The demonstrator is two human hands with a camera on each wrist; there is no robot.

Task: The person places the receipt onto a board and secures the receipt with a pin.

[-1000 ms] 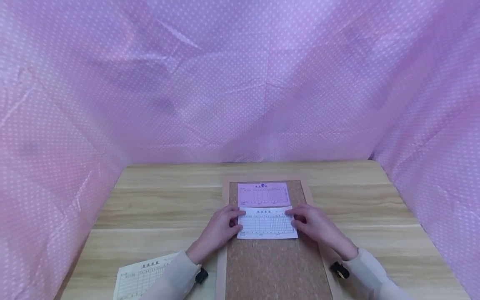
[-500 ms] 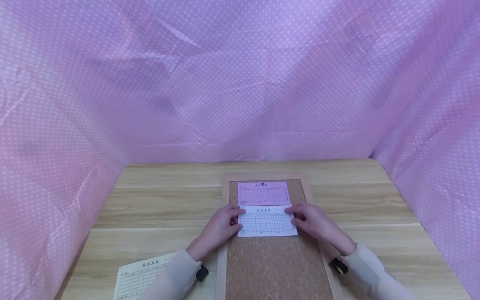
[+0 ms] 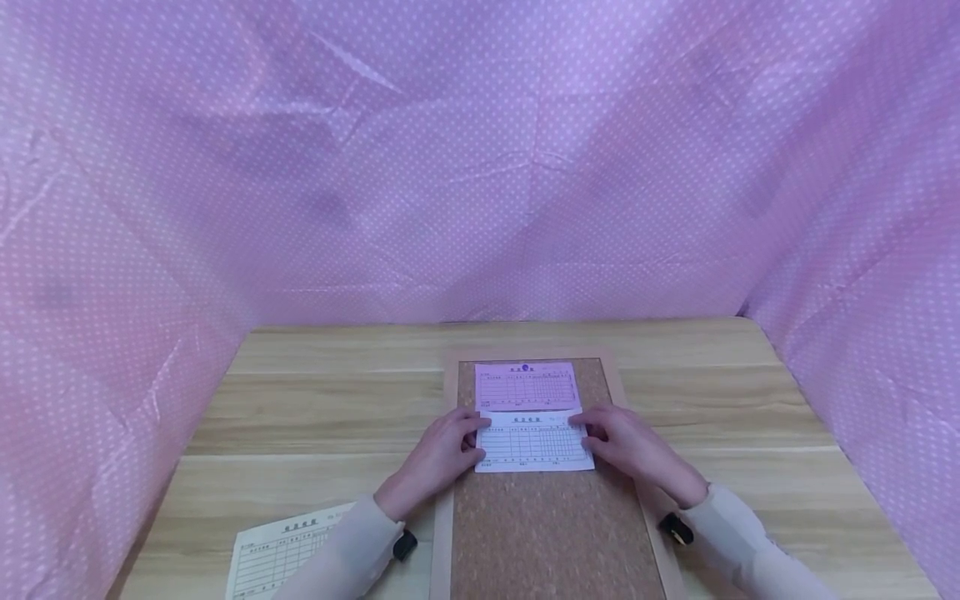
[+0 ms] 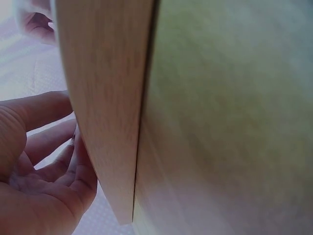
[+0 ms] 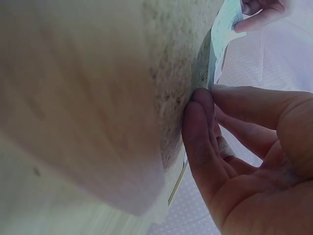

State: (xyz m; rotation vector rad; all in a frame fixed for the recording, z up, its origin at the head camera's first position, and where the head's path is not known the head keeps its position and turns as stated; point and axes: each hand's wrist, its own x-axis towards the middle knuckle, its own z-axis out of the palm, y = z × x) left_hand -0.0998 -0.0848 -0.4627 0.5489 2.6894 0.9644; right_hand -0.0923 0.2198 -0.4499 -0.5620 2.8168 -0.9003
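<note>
A white printed form slip (image 3: 534, 442) lies across the cork board (image 3: 551, 533), just below a pink form slip (image 3: 525, 387). At its left edge, my left hand (image 3: 438, 454) holds the white slip between thumb and fingers. My right hand (image 3: 637, 448) pinches the opposite edge; in the right wrist view, its thumb and fingertips meet at the paper's rim, close over the cork. The board's wooden frame (image 4: 105, 98) hides the left fingertips in the left wrist view. A purple pushpin (image 3: 525, 367) sits at the pink slip's top middle.
A cream printed form (image 3: 277, 554) lies on the wooden table (image 3: 337, 417) at lower left, partly covered by the left sleeve. Pink dotted cloth (image 3: 480, 167) rises behind the table and at both sides.
Little differs. The white slip's lower edge sits slightly higher in the head view, as does the pink slip, while both hands keep their hold.
</note>
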